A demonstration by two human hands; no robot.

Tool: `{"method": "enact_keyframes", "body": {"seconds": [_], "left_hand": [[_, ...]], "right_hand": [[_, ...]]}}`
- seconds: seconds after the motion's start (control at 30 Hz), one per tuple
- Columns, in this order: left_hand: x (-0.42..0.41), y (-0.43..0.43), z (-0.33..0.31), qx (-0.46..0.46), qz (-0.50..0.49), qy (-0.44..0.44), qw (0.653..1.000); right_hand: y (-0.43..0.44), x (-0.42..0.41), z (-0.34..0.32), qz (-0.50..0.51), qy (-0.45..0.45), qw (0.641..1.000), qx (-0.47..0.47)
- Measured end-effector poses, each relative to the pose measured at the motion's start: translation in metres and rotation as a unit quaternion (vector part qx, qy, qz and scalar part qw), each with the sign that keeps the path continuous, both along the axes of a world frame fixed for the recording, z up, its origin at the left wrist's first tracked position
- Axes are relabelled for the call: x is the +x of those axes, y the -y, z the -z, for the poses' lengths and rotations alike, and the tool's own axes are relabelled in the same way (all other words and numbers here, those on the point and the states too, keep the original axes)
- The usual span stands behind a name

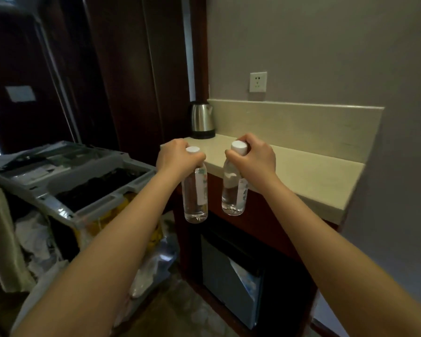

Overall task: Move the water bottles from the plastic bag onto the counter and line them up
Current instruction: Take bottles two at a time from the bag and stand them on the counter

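I hold two clear water bottles with white caps, one in each hand, by their necks. My left hand (176, 156) grips the left bottle (195, 198), which hangs upright in the air in front of the counter's edge. My right hand (252, 159) grips the right bottle (233, 193), also hanging just short of the beige counter (314, 176). Both bottles' bases are below the counter top. A clear plastic bag (156, 259) sits low down beside the cart, partly hidden by my left forearm.
A steel electric kettle (202, 120) stands at the counter's back left corner. A wall socket (258, 81) is above the backsplash. A grey housekeeping cart (66, 181) stands to the left. A small fridge (229, 276) sits under the counter.
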State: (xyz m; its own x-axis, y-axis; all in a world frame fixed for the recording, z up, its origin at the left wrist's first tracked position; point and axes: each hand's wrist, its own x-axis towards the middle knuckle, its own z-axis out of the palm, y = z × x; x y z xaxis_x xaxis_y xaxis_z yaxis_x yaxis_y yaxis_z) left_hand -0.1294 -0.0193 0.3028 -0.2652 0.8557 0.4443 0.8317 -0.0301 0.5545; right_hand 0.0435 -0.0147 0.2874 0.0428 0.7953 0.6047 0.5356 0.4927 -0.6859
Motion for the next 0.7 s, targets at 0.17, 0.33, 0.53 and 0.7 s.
{"method": "enact_keyframes", "body": {"seconds": [0.17, 0.33, 0.53, 0.7], "left_hand": [[-0.048, -0.098, -0.016, 0.046, 0.052, -0.009, 0.998], [-0.063, -0.186, -0.037, 0.059, 0.113, 0.004, 0.992], [-0.031, -0.282, -0.044, 0.067, 0.181, 0.011, 0.981], [0.038, -0.348, -0.044, 0.065, 0.222, 0.02, 0.973]], "right_hand": [[-0.089, -0.049, -0.011, 0.052, -0.007, 0.998, 0.039], [-0.159, -0.06, -0.032, 0.109, -0.007, 0.993, 0.039], [-0.234, -0.038, -0.044, 0.19, 0.014, 0.981, 0.033], [-0.276, 0.027, -0.04, 0.256, 0.022, 0.966, 0.028]]}}
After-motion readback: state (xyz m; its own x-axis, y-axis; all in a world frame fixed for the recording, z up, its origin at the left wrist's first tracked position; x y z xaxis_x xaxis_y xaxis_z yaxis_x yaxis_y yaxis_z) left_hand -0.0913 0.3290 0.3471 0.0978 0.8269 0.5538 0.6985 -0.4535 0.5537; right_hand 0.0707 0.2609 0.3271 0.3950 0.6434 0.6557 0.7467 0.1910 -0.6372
